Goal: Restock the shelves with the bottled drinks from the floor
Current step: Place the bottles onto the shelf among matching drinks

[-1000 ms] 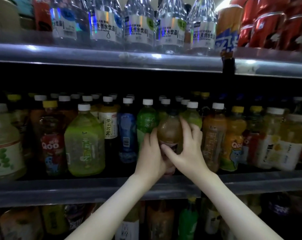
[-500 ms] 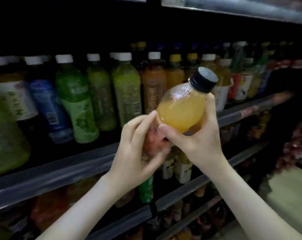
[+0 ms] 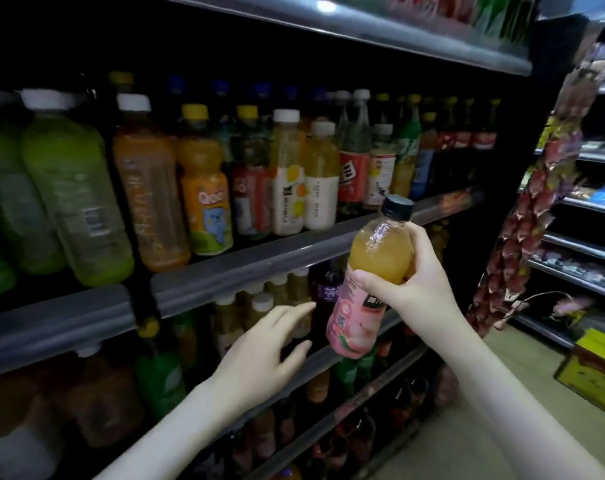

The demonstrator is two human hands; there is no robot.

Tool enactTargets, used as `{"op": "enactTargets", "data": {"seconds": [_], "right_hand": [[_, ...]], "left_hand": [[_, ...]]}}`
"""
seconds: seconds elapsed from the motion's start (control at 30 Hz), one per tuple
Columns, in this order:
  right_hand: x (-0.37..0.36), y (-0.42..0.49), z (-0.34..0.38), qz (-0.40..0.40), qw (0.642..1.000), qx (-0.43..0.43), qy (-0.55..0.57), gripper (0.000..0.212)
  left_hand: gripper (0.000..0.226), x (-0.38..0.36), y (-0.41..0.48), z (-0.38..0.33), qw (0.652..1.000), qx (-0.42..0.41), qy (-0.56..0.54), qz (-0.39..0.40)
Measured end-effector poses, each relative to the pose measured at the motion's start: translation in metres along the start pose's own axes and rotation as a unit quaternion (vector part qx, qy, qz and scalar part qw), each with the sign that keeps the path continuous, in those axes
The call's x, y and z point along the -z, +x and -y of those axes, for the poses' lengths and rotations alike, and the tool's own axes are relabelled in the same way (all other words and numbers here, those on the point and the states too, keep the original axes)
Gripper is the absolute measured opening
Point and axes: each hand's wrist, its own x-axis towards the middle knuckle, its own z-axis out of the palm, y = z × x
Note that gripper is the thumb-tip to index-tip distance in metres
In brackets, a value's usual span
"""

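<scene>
Right of centre, in front of the drinks shelving, the right hand (image 3: 424,289) holds one juice bottle (image 3: 375,261) in the air, clear of every shelf. The bottle is tilted, its black cap (image 3: 397,206) up and leaning right, its pink label (image 3: 354,323) hanging below the hand. The thumb lies across the near face, just where the orange juice meets the top edge of the label. The other fingers (image 3: 419,249) curl round the far right side of the bottle, pressed close together, so the bottle's shoulder sits between thumb and fingers.

Lower and to the left, the left hand (image 3: 263,344) holds nothing. Its fingers (image 3: 294,313) are straight and slightly spread, pointing toward the white-capped bottles (image 3: 263,303) on the lower shelf. I cannot tell whether the fingertips touch them.

One bottle is in hand. Above it, the middle shelf (image 3: 259,271) carries a full front row: two pale green bottles (image 3: 76,199) at the left, one amber bottle (image 3: 148,195), one orange bottle with a blue cartoon face (image 3: 205,192), then two cream-labelled bottles (image 3: 323,181) with white caps. Further bottles to the right are too dark and blurred to count. One dark purple bottle (image 3: 327,289) stands just left of the pink label. At the far right, one yellow box (image 3: 595,372) sits on the floor.
</scene>
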Motion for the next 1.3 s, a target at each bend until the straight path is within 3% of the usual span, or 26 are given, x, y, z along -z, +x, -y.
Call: {"op": "enactTargets", "data": {"seconds": [0.13, 0.33, 0.53, 0.77, 0.97, 1.07, 1.3], "right_hand": [[0.043, 0.005, -0.053, 0.037, 0.999, -0.039, -0.006, 0.073], [0.078, 0.001, -0.134, 0.120, 0.986, -0.118, -0.001, 0.068], [0.081, 0.022, -0.181, 0.189, 0.972, -0.138, 0.022, 0.071], [0.093, 0.082, -0.236, 0.242, 0.959, -0.149, -0.017, 0.058], [0.086, 0.115, -0.293, 0.158, 0.973, -0.170, -0.014, 0.066], [0.081, 0.132, -0.315, 0.136, 0.977, -0.163, 0.003, 0.071], [0.063, 0.184, -0.360, 0.210, 0.966, -0.151, -0.028, 0.065]], "left_hand": [[0.058, -0.061, 0.032, -0.026, 0.997, 0.078, -0.014, 0.014], [0.075, -0.145, 0.063, -0.054, 0.977, 0.162, -0.121, 0.061], [0.066, -0.176, 0.103, -0.048, 0.960, 0.201, -0.159, 0.108], [0.056, -0.220, 0.167, -0.012, 0.965, 0.226, -0.102, 0.078], [0.066, -0.254, 0.222, 0.019, 0.966, 0.238, -0.064, 0.076], [0.075, -0.266, 0.237, 0.028, 0.957, 0.267, 0.007, 0.116], [0.071, -0.281, 0.249, 0.037, 0.925, 0.347, 0.105, 0.118]]}}
